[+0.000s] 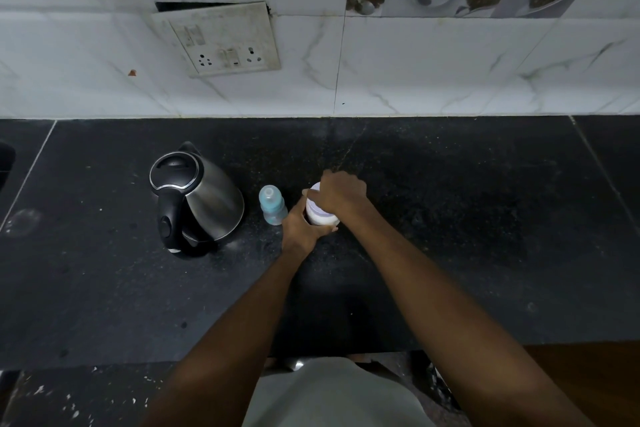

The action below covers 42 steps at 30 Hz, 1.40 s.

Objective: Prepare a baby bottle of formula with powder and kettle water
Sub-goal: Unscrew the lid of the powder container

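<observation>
Here, seen from above, a person stood at a black stone counter [450,218] against a white marble-patterned tiled wall [415,62]. Both bare hands were on a small white formula container [320,215], a squat round tub with a white lid and a faint lilac band, standing upright near the middle of the counter. The left hand [300,226] curled around the tub's lower body, gripping it from the near side. The right hand [341,193] covered the lid from above, its fingers bent over the rim and clasping it. Just to the left of the tub stood a baby bottle [273,204], clear with a pale blue collar and a clear cap, upright and untouched. Further left sat a stainless steel kettle [194,198] with a black lid and handle, lid closed. A grubby white socket plate [216,40] hung on the wall behind.
</observation>
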Available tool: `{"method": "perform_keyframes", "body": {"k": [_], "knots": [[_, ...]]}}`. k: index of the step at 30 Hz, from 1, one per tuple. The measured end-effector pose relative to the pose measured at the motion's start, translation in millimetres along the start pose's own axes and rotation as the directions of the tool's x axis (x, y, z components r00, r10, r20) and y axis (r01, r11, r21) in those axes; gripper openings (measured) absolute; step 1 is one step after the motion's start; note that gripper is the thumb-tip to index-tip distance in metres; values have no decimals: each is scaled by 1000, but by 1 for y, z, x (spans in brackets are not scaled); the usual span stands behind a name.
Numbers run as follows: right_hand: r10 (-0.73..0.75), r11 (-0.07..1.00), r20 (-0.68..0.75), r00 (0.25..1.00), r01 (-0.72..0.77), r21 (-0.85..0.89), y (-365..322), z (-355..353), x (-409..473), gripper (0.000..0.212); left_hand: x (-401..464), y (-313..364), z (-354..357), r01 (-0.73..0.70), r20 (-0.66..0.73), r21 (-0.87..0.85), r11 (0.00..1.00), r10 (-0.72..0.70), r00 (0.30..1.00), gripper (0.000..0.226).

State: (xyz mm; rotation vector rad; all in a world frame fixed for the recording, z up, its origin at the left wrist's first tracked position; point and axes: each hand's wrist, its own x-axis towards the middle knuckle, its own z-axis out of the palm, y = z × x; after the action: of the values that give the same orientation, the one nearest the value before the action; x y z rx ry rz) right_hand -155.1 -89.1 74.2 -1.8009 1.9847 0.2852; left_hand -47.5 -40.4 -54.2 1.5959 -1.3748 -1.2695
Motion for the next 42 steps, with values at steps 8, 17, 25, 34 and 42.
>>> {"method": "perform_keyframes", "body": {"k": [8,17,25,34,42], "knots": [[-304,952,199,932,289,100,6,-3,5,50,2,0,-2,30,2,14,999,-30,1000,87],[-5,997,-74,997,-2,-83,-9,7,-5,65,-3,9,-2,43,21,27,999,-44,999,74],[-321,940,138,937,332,-73,6,0,3,63,-3,7,-2,74,0,37,997,-74,997,80],[-499,770,-85,862,487,412,47,0,-1,56,-6,12,-2,67,-3,13,998,-67,998,88],[-100,364,-235,967,255,896,102,33,-29,62,-11,23,0,129,3,52,990,-130,992,118]]}}
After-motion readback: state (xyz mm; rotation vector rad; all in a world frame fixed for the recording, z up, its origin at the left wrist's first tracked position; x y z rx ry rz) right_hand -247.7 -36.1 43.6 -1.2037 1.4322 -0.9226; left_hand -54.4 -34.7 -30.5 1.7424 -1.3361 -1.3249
